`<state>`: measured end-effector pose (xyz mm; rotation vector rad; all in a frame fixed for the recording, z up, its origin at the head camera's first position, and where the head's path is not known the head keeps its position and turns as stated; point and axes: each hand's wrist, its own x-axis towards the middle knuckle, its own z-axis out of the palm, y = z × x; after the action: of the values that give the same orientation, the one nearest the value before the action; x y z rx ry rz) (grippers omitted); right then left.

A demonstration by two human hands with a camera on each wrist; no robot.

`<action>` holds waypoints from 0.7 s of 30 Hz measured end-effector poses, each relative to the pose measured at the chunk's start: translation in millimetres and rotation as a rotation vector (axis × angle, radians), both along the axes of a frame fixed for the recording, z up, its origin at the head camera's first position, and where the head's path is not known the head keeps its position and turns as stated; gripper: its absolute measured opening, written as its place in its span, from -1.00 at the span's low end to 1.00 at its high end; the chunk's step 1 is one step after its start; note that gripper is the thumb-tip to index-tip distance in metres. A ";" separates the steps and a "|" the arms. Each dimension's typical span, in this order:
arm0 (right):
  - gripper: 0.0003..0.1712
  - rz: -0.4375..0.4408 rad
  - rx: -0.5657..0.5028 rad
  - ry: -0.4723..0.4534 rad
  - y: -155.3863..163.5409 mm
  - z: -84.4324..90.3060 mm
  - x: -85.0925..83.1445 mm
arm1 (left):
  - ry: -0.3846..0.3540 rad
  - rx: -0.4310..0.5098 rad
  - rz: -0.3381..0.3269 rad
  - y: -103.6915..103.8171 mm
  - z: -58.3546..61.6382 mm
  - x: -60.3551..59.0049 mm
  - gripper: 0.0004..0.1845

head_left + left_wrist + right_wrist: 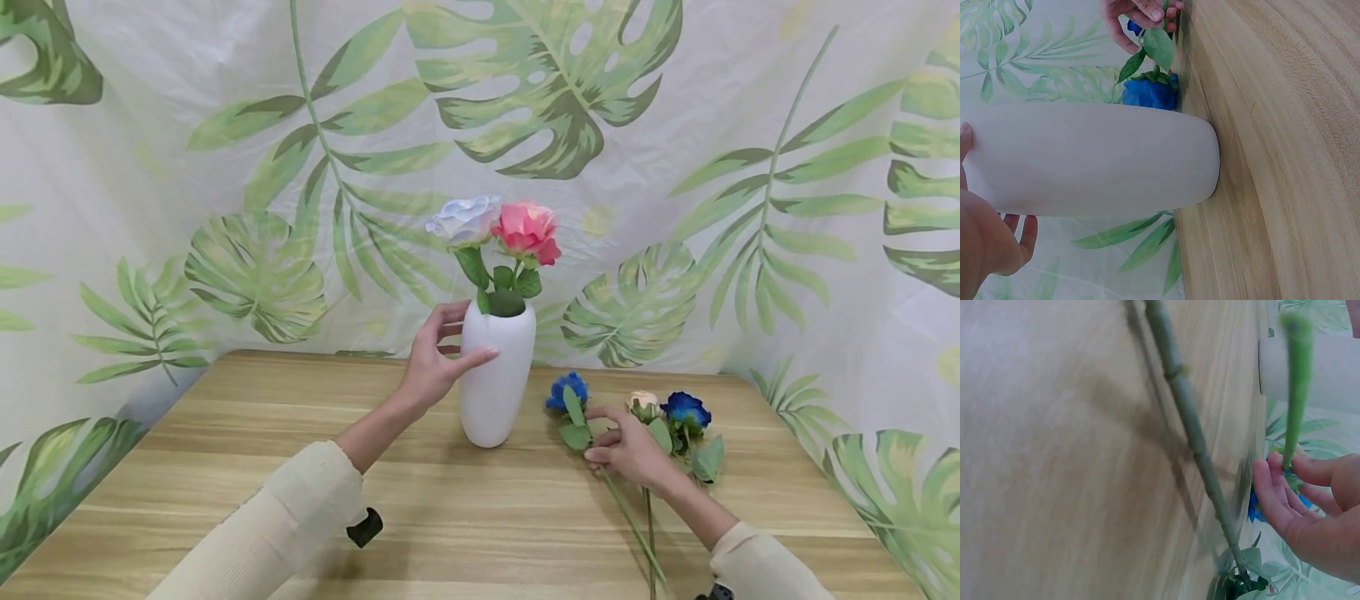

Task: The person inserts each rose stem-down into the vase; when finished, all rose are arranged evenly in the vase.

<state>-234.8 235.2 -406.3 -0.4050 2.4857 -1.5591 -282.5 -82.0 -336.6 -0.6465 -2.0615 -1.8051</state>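
At a wooden table (225, 433) backed by a leaf-print curtain (225, 167), a person's left hand (435, 358) steadies a white vase (495, 375), thumb across its front and fingers curved round the back near the neck. The vase stands upright at the table's middle, holding a pale blue-white flower (465, 218) and a pink flower (527, 231). Just right of it, the right hand (628, 450) pinches the stem of a blue flower (567, 389) lying on the table (fingertips closed on the stem, below the leaves). Beside that hand lie a cream bud (642, 405) and a second blue bloom (686, 409).
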 end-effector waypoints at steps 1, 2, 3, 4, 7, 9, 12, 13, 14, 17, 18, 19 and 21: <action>-0.28 0.005 -0.018 -0.007 -0.1 0.3 0.5 | 0.000 0.000 0.000 0.0 -0.2 -0.1 -0.26; -0.28 0.009 -0.039 -0.021 -0.5 0.6 0.8 | 0.000 0.000 0.001 0.1 -0.3 0.0 -0.26; -0.27 0.012 -0.063 -0.037 -1.0 1.0 0.9 | 0.001 0.000 0.002 0.1 -0.4 0.0 -0.26; -0.25 0.012 -0.081 -0.047 -1.4 1.2 0.9 | 0.001 -0.001 0.004 0.1 -0.4 0.1 -0.26; -0.21 0.002 -0.114 -0.051 -2.7 1.6 0.6 | 0.003 -0.002 0.006 0.1 -0.5 0.3 -0.27; -0.20 -0.012 -0.117 -0.032 -3.2 1.6 0.3 | 0.003 -0.005 0.007 0.0 -0.3 0.3 -0.27; -0.22 -0.024 -0.125 0.000 -3.1 1.2 0.0 | 0.002 -0.008 0.006 -0.1 -0.1 0.4 -0.27; -0.23 -0.027 -0.130 0.009 -3.0 1.1 0.1 | 0.002 -0.008 0.006 -0.1 0.0 0.4 -0.27; -0.23 -0.025 -0.139 0.012 -3.0 1.2 0.3 | 0.002 -0.009 0.006 -0.2 0.1 0.4 -0.27; -0.25 -0.024 -0.139 0.026 -3.0 1.6 1.2 | 0.002 -0.009 0.008 -0.1 0.1 0.8 -0.27; -0.26 -0.025 -0.132 0.031 -3.3 2.0 1.7 | 0.002 -0.009 0.008 -0.1 0.2 1.1 -0.27; -0.27 -0.028 -0.126 0.032 -3.5 2.2 2.0 | 0.002 -0.009 0.008 -0.1 0.2 1.2 -0.27; -0.28 -0.037 -0.112 0.029 -3.9 2.5 2.5 | 0.002 -0.009 0.005 0.2 -0.1 1.1 -0.27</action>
<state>-232.4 231.3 -403.8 -0.4033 2.4478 -1.7245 -281.4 -81.8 -336.7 -0.6440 -2.0689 -1.7930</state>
